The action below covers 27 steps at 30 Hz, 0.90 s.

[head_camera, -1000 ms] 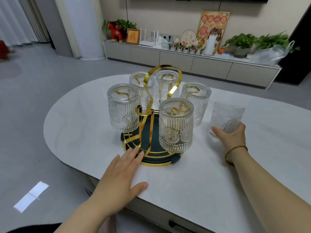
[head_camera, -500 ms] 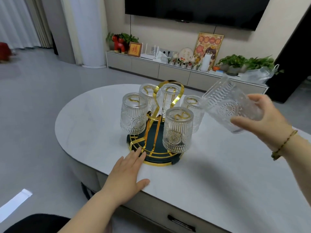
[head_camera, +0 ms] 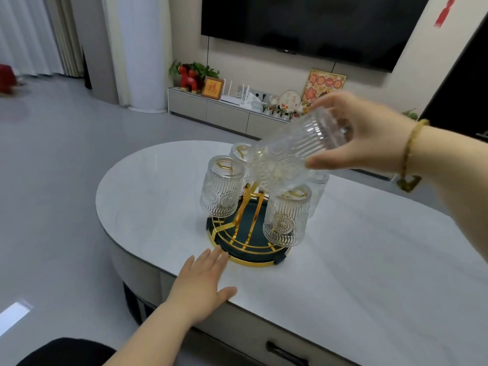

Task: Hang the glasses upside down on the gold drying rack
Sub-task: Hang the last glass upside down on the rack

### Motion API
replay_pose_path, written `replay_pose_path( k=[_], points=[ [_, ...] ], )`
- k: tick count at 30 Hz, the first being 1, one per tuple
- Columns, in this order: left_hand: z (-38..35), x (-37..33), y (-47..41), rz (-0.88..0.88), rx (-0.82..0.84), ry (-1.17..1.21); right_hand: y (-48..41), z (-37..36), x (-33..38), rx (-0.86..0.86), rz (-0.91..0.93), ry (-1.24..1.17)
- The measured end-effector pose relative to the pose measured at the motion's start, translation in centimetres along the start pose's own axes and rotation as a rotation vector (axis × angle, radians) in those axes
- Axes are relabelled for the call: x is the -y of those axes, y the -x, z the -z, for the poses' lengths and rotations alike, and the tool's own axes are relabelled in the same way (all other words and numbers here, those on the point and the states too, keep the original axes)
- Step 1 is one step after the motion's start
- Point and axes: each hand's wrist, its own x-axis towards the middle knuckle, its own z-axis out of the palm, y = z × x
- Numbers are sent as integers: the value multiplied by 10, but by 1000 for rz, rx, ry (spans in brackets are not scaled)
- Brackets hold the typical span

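Head view: glass (head_camera: 295,154), on table (head_camera: 369,260) a sec ago, now being carried tipped, mouth down-left, over rack (head_camera: 248,207). Being gripped round base by right hand (head_camera: 369,138). Left hand (head_camera: 203,281) being kept flat, empty, beside rack base. Last hang pretty much coming up.

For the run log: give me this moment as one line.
right hand: holds tilted glass over gold rack | left hand: flat on table by rack base | not yet hung
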Motion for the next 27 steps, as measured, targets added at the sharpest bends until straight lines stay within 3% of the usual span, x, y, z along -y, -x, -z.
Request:
replay_pose_path(
  k=[15,27],
  points=[
    [1,4,3,-51,36,5,-32,-69,15,293,37,183],
    [-2,4,3,-36,-7,58,-36,-109,12,373,15,217]
  ],
)
